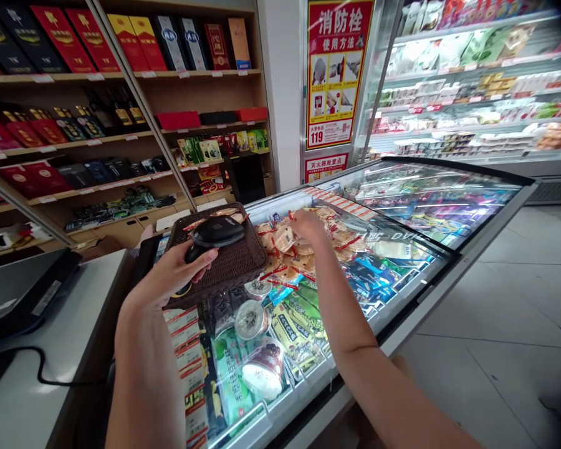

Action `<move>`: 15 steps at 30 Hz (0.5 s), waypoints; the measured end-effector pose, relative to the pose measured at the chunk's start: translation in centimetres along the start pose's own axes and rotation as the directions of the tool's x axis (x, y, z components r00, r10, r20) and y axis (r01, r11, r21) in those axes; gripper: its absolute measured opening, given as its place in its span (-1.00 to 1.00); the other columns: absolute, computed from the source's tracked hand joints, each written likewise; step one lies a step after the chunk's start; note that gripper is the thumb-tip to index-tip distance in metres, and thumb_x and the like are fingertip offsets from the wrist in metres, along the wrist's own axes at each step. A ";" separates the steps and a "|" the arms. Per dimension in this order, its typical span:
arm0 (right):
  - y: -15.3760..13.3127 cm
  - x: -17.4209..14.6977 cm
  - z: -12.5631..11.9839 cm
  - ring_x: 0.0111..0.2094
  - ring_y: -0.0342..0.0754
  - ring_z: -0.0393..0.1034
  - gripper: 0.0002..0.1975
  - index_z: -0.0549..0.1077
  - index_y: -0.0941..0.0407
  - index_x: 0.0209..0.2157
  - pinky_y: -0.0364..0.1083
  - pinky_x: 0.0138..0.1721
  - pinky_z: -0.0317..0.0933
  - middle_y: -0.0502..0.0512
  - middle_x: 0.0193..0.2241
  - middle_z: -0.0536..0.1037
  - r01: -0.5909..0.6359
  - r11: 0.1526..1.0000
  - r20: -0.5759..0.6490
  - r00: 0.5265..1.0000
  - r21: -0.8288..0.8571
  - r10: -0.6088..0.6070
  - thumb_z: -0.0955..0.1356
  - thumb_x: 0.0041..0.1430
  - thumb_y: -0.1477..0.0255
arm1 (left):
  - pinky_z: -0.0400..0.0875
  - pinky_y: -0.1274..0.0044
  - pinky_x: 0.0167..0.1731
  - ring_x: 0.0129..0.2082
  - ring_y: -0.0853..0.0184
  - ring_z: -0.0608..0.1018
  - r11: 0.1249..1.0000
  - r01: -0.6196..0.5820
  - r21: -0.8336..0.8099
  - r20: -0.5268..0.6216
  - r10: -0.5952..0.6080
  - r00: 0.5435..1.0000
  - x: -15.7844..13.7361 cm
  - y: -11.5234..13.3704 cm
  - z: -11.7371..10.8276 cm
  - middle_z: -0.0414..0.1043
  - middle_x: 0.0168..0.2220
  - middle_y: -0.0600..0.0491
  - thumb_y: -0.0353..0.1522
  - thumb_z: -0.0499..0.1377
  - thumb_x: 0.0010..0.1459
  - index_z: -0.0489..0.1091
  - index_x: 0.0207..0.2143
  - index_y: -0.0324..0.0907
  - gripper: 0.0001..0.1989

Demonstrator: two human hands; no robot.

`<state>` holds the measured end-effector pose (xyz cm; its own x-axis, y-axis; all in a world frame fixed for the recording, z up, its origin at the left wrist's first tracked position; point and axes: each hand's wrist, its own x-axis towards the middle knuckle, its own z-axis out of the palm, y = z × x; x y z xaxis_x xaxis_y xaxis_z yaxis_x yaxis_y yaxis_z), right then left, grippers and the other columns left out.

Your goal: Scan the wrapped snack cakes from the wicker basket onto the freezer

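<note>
Bare forearms (144, 374) rise from the bottom edge, both cut off below. Curled round the handle of a black handheld scanner (219, 231), the fingers of the left hand (180, 271) hide most of its grip; part of a wicker basket (229, 265) disappears beneath the hand and scanner. Pale packets lie in the basket, half covered by the scanner's head.

Beyond it, the right hand (308, 226) is at a heap of round, flat packets (285, 240) with red ties. Its fingers are drawn in narrow, but their tips are turned away, so I cannot tell whether they grip one. Nor is it clear whether glass lies under the heap.

Basket and heap are on a glass-topped chest freezer (477, 249). Lidded tubs (251, 319), a tipped tub (265, 369) and green packs (303, 312) show brightly in its near part; reflections blur the far half. To the left, a white table (93, 324) carries a dark device (19, 299) cut by the frame, with a black cable trailing below.

Wooden shelves (210, 75) of boxes, a red sign (339, 37), a smeared chilled display (472, 81) and pale floor tiles (505, 299) surround it.
</note>
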<state>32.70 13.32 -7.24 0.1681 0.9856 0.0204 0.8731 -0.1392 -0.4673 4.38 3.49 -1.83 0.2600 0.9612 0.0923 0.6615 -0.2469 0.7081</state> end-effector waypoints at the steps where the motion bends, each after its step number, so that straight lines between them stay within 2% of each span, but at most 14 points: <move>1: 0.1 0.1 0.1 0.00 0.18 0.46 -0.73 0.53 0.22 -0.08 0.02 -0.06 0.29 0.39 -0.11 0.58 -0.010 1.000 0.017 1.000 -0.021 0.011 0.28 0.27 0.44 | 0.09 0.61 -0.57 -0.60 0.48 0.22 1.000 0.007 0.003 -0.014 -0.007 1.000 -0.1 0.0 -0.2 0.22 -0.64 0.18 -0.05 0.12 0.17 0.25 -0.50 -0.16 -0.61; 3: 0.3 0.3 0.5 0.01 0.17 0.46 -0.71 0.52 0.24 -0.04 0.00 -0.04 0.29 0.39 -0.12 0.58 -0.036 0.997 0.014 0.999 -0.062 0.037 0.30 0.24 0.46 | 0.09 0.61 -0.58 -0.61 0.48 0.23 1.000 0.021 0.008 -0.054 -0.020 0.998 -0.3 0.0 -0.5 0.23 -0.64 0.16 -0.06 0.12 0.14 0.25 -0.51 -0.14 -0.63; 5: 0.6 0.4 0.8 0.04 0.16 0.44 -0.68 0.50 0.25 -0.02 0.00 0.00 0.28 0.40 -0.10 0.56 -0.055 0.994 -0.045 0.998 -0.093 0.051 0.30 0.26 0.43 | 0.09 0.60 -0.61 -0.63 0.45 0.23 0.998 0.060 0.030 -0.113 -0.056 0.992 -0.5 0.0 -1.0 0.21 -0.66 0.16 -0.06 0.14 0.09 0.26 -0.52 -0.11 -0.66; 9: 0.4 -0.4 1.2 0.07 0.19 0.40 -0.64 0.47 0.27 0.00 0.05 0.06 0.25 0.45 -0.03 0.51 -0.038 0.993 -0.147 0.989 -0.114 0.021 0.24 0.33 0.36 | 0.04 0.58 -0.68 -0.65 0.39 0.26 0.974 0.222 0.051 -0.253 -0.202 0.946 -1.3 -0.7 -2.4 0.20 -0.70 0.14 -0.08 0.20 0.03 0.29 -0.51 -0.06 -0.72; 13: -2.0 -1.6 1.9 0.05 0.21 0.39 -0.69 0.47 0.23 -0.08 0.11 0.07 0.23 0.39 -0.07 0.53 0.112 0.988 -0.125 0.984 -0.105 -0.125 0.26 0.33 0.30 | 0.01 0.56 -0.73 -0.66 0.34 0.30 0.949 0.315 -0.036 -0.392 -0.303 0.869 -2.5 -3.4 -4.5 0.26 -0.71 0.10 0.05 0.25 -0.03 0.33 -0.52 -0.02 -0.63; 15: -4.1 -1.4 3.1 0.00 0.17 0.42 -0.76 0.48 0.20 -0.18 0.10 0.06 0.24 0.32 -0.15 0.55 0.208 0.977 -0.075 0.974 -0.053 -0.212 0.30 0.30 0.31 | 0.04 0.55 -0.73 -0.61 0.30 0.38 0.932 0.298 -0.207 -0.392 -0.358 0.847 -3.0 -5.2 -5.5 0.27 -0.70 0.09 0.04 0.31 -0.09 0.37 -0.48 -0.01 -0.64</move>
<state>27.42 12.79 -8.09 0.0131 0.9827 0.1849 0.9120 0.0641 -0.4051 -3.68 2.51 -1.93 -0.2923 0.9511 0.0997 0.5486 0.0814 0.8321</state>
